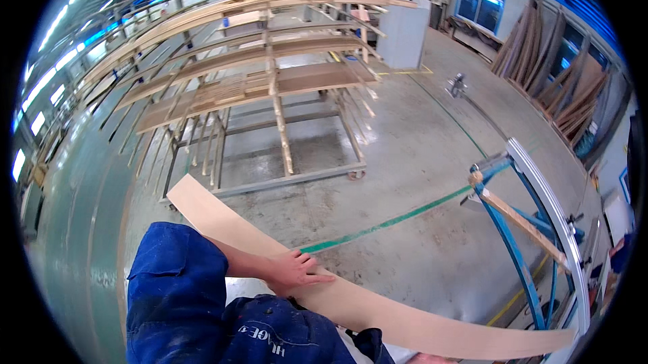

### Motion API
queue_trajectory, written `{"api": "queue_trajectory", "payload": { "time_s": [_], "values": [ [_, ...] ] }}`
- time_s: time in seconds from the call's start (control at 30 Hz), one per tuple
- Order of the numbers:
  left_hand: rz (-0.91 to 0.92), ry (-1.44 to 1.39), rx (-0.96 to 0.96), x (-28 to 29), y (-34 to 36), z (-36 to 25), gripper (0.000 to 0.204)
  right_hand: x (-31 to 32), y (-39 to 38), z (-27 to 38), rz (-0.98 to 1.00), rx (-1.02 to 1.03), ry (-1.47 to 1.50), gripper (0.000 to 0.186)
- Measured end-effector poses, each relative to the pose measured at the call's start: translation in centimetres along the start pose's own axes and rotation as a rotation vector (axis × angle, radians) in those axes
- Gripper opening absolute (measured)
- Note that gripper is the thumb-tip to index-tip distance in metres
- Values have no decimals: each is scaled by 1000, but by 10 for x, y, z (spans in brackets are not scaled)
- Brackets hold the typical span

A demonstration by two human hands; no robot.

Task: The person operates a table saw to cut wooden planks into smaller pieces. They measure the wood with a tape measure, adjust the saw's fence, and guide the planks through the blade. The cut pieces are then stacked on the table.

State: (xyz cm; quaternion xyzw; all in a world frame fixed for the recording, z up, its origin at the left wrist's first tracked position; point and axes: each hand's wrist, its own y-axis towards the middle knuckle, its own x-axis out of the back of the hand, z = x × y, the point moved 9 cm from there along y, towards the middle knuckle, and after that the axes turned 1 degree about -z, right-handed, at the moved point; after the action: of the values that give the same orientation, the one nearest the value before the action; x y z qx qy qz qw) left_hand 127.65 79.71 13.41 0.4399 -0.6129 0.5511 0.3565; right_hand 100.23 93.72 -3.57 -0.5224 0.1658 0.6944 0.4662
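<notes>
A long, pale wooden board [398,308] runs slantwise in front of my body, from the middle left to the lower right. My left hand [302,273] grips it near the middle, fingers spread across its face; the underside of the grip is hidden. Only a sliver of my right hand [430,358] shows at the lower edge of the picture, beside the board's near edge, with its fingers out of sight. The board's right end meets a metal rail [550,209] on a blue metal frame [507,242].
Ahead stands a wheeled rack [290,179] loaded with long wooden boards and strips, many jutting out. Further long strips [533,46] lean on the right wall. A grey cabinet [403,33] stands beyond the rack. A green line [385,222] crosses the concrete floor.
</notes>
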Motion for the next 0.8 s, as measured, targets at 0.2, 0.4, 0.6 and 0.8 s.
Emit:
{"api": "queue_trajectory", "payload": {
  "time_s": [0.2, 0.4, 0.6, 0.8],
  "values": [
    [46, 59, 75, -38, -100, 18, 132, -19, -56, -57, 62, -42, -62, 89],
    [85, -49, 163, -96, -230, 84, 132, -42, -121, -128, 141, -19, -134, 89],
    [-12, -55, 277, -142, -383, 147, 138, -80, -196, -202, 305, 48, -113, 89],
    [-201, -164, 431, -156, -514, 174, 126, -158, -232, -232, 589, 93, 8, 90]
  ]
}}
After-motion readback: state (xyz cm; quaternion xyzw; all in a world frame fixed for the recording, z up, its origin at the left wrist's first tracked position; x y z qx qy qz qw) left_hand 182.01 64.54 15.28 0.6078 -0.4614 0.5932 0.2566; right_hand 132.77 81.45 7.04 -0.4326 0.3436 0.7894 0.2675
